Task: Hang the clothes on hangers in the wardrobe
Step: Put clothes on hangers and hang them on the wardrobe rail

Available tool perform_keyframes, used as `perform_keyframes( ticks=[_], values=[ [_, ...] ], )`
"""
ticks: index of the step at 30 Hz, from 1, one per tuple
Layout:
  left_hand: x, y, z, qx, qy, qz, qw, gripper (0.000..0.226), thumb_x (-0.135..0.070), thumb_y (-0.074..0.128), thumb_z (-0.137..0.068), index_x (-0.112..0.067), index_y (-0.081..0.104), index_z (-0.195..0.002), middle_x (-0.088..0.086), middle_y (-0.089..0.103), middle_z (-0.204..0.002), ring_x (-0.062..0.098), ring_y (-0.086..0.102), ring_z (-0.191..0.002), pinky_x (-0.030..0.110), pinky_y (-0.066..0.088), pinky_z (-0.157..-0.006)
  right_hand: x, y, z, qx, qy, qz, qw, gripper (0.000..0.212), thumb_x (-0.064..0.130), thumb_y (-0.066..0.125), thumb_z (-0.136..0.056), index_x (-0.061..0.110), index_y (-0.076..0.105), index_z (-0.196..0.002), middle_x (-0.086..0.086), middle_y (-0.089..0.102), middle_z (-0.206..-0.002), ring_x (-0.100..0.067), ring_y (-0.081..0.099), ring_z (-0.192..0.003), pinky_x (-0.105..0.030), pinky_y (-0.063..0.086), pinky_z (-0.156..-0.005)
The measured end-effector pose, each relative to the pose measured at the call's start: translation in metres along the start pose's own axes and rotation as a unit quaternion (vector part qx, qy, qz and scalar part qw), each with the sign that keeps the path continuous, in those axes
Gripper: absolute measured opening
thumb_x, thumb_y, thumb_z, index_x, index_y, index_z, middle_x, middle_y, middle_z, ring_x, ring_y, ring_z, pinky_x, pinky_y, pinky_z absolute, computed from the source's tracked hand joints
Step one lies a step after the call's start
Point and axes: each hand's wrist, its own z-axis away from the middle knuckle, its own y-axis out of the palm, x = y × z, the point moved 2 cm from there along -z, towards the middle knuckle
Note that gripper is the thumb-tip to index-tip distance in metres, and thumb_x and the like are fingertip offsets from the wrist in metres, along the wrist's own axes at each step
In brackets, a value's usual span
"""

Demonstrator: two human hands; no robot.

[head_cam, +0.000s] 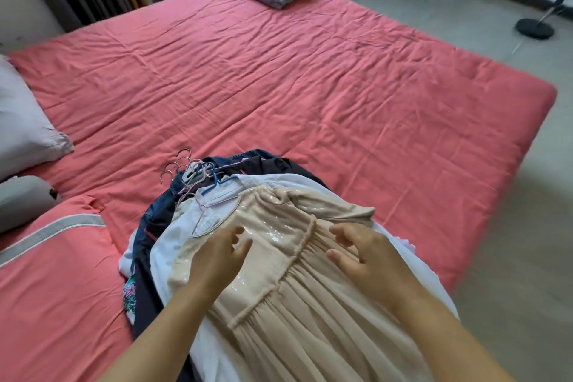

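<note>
Both hands are held open, nothing gripped: left hand on the sequined bodice, right hand on the gathered waist of the beige dress, top of a pile at the bed's near edge. Dress judged light, limp, slippery; best lifted by the hanger hooks bunched just beyond the fingertips.
</note>
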Motion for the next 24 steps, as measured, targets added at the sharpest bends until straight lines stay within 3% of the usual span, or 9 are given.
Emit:
perform_keyframes(
  ticks=[6,8,10,13,17,21,24],
  values=[
    [-0.068,0.019,0.093,0.073,0.083,-0.082,0.991,0.032,-0.049,0.046,-0.093,-0.035,0.053,-0.120,-0.013,0.062,-0.109,0.007,0.057,-0.101,0.024,0.041,-0.076,-0.030,-0.027,0.112,-0.024,0.073,0.003,0.997,0.034,0.028,0.066,-0.085,0.025,0.061,-0.118,0.015,0.060,-0.105,-0.001,0.055,-0.099,-0.024,0.044,-0.093],
    [-0.085,0.026,0.124,0.080,0.112,-0.095,0.986,0.031,-0.049,0.045,-0.093,-0.036,0.052,-0.120,-0.013,0.061,-0.109,0.009,0.056,-0.104,0.025,0.041,-0.079,-0.044,-0.036,0.152,-0.037,0.097,0.004,0.995,0.033,0.029,0.065,-0.086,0.025,0.061,-0.119,0.018,0.058,-0.104,0.000,0.054,-0.099,-0.017,0.042,-0.088],
    [-0.106,0.034,0.157,0.088,0.155,-0.110,0.978,0.031,-0.048,0.045,-0.093,-0.035,0.052,-0.121,-0.012,0.061,-0.110,0.010,0.056,-0.105,0.025,0.043,-0.083,-0.055,-0.047,0.201,-0.065,0.125,0.003,0.990,0.032,0.029,0.065,-0.086,0.026,0.061,-0.118,0.020,0.055,-0.102,0.001,0.053,-0.098,-0.014,0.041,-0.084],
    [-0.138,0.046,0.206,0.105,0.226,-0.136,0.959,0.035,-0.048,0.043,-0.094,-0.033,0.051,-0.125,-0.012,0.060,-0.113,0.008,0.056,-0.104,0.025,0.045,-0.085,-0.068,-0.060,0.277,-0.120,0.163,-0.003,0.979,0.030,0.027,0.066,-0.084,0.023,0.063,-0.113,0.014,0.060,-0.101,-0.003,0.056,-0.094,-0.021,0.045,-0.085],
    [-0.187,0.070,0.286,0.133,0.319,-0.152,0.926,0.032,-0.047,0.045,-0.094,-0.033,0.052,-0.122,-0.012,0.061,-0.109,0.009,0.058,-0.099,0.024,0.045,-0.080,-0.079,-0.070,0.397,-0.194,0.231,-0.013,0.953,0.028,0.028,0.066,-0.085,0.022,0.063,-0.113,0.003,0.062,-0.097,-0.011,0.057,-0.086,-0.024,0.046,-0.080],
    [-0.223,0.105,0.368,0.175,0.408,-0.161,0.882,0.030,-0.047,0.047,-0.092,-0.034,0.054,-0.118,-0.013,0.063,-0.106,0.008,0.059,-0.098,0.024,0.045,-0.080,-0.086,-0.065,0.509,-0.281,0.299,-0.042,0.911,0.028,0.026,0.068,-0.084,0.022,0.065,-0.111,0.009,0.061,-0.095,-0.007,0.057,-0.080,-0.017,0.044,-0.076],
    [-0.248,0.131,0.430,0.215,0.476,-0.154,0.839,0.029,-0.048,0.048,-0.090,-0.036,0.056,-0.115,-0.016,0.064,-0.099,0.004,0.060,-0.094,0.022,0.045,-0.078,-0.089,-0.057,0.583,-0.352,0.346,-0.061,0.868,0.028,0.024,0.073,-0.079,0.021,0.067,-0.107,0.010,0.062,-0.089,-0.008,0.056,-0.080,-0.020,0.046,-0.074]
  ],
)
